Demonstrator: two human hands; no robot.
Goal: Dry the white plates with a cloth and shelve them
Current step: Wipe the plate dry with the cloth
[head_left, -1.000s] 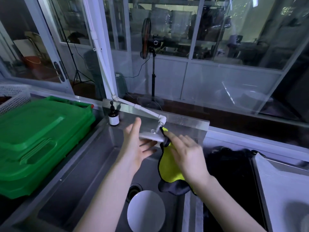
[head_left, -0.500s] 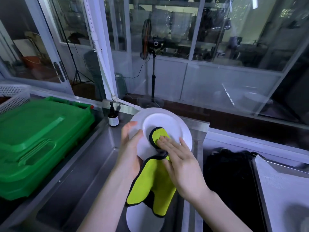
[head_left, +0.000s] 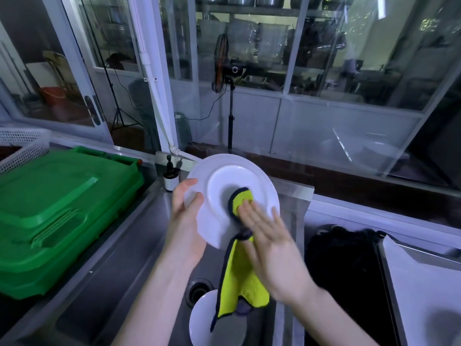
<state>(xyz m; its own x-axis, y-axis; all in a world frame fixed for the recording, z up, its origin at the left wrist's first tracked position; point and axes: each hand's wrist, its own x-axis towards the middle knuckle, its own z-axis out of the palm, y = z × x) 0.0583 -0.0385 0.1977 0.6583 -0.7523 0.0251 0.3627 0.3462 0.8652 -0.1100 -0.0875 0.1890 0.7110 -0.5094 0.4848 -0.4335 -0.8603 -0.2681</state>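
My left hand (head_left: 187, 221) grips the left rim of a white plate (head_left: 224, 181), held tilted up facing me above the steel sink (head_left: 119, 265). My right hand (head_left: 269, 240) presses a yellow cloth with a dark edge (head_left: 242, 273) flat against the plate's lower centre; the rest of the cloth hangs down below the plate. A second white plate (head_left: 214, 328) lies in the sink bottom beside the drain (head_left: 198, 290), partly covered by the hanging cloth.
A green plastic crate (head_left: 57, 211) sits on the counter at left, a white perforated basket (head_left: 22, 146) behind it. A small dark bottle (head_left: 171, 174) stands at the sink's back edge. A dark basin (head_left: 349, 275) and a steel tray (head_left: 424, 283) lie at right. Glass panels close the back.
The plate went from edge-on to tilted up facing me. My right hand brought the cloth onto its face and has slid slightly right and down; the cloth now hangs longer.
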